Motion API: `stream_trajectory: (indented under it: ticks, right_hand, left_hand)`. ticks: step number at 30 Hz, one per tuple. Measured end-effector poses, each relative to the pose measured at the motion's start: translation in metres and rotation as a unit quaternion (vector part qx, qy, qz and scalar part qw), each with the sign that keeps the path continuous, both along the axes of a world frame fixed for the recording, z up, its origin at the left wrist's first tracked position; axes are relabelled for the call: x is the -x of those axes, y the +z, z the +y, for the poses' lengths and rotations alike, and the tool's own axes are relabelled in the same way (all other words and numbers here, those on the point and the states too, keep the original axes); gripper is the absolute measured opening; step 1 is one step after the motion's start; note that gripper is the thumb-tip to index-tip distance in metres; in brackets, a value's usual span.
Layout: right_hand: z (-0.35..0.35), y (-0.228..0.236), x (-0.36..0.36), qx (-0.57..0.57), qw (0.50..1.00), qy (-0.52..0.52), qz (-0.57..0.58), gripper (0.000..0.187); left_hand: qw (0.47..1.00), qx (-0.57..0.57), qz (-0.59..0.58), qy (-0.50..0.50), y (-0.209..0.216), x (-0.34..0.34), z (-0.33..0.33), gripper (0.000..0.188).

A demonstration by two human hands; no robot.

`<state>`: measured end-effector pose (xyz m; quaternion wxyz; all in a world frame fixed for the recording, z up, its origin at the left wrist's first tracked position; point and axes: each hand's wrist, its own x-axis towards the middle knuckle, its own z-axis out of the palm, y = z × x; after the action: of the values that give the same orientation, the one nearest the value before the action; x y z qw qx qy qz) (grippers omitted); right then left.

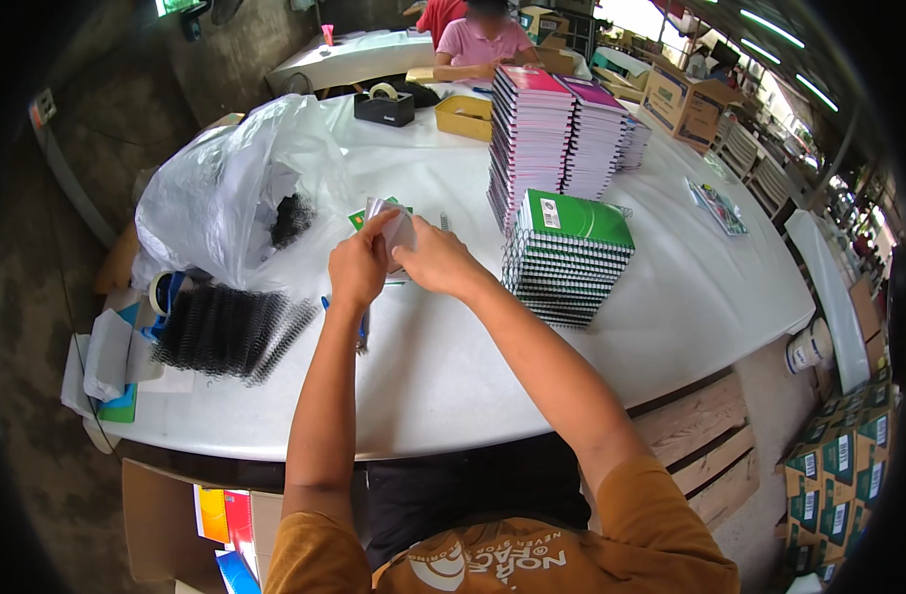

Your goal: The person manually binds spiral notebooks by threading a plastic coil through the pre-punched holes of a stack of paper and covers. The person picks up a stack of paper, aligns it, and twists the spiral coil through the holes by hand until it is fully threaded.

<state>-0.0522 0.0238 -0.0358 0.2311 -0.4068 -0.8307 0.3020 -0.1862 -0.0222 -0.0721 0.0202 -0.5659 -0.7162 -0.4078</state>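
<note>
Both my hands meet over the middle of the white table. My left hand (pixel 358 265) is closed on a small stack of pale sheets (pixel 400 234), with its index finger laid across the top. From the other side, my right hand (pixel 435 259) grips the same sheets. A piece of green cover (pixel 358 219) shows behind my left fingers. Just beyond my right hand lies a short loose wire coil (pixel 444 221). A blue-handled tool (pixel 363 335) is partly hidden by my left forearm. Right of my hands stands a stack of green spiral notebooks (pixel 572 259).
Black binding coils (pixel 220 330) lie at the left, below a clear plastic bag (pixel 220 193). Behind the green stack rise tall piles of pink notebooks (pixel 530 129). A tape dispenser (pixel 383 107) and yellow tray (pixel 464 118) sit farther back. Across the table a person (pixel 482 42) in pink is seated.
</note>
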Motion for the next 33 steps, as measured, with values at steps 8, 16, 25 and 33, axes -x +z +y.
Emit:
stream_trajectory:
  ticks: [8, 16, 25, 33]
  right_hand:
    - [0.019, 0.012, -0.005, 0.234, 0.948, 0.031, 0.213, 0.062]
    - [0.015, -0.014, -0.013, 0.133, 0.967, -0.032, 0.215, 0.054]
    - [0.006, -0.03, -0.025, 0.135, 0.949, -0.076, 0.275, 0.045]
    - [0.011, -0.056, -0.01, 0.351, 0.803, -0.037, 0.48, 0.038]
  left_hand:
    - [0.992, 0.101, -0.041, -0.063, 0.014, 0.01, -0.008, 0.043]
    - [0.952, 0.203, -0.102, -0.205, 0.033, 0.021, -0.016, 0.068]
    - [0.913, 0.14, -0.219, -0.314, 0.021, 0.04, -0.009, 0.059]
    - [0.925, 0.131, -0.224, -0.279, 0.023, 0.032, -0.011, 0.069]
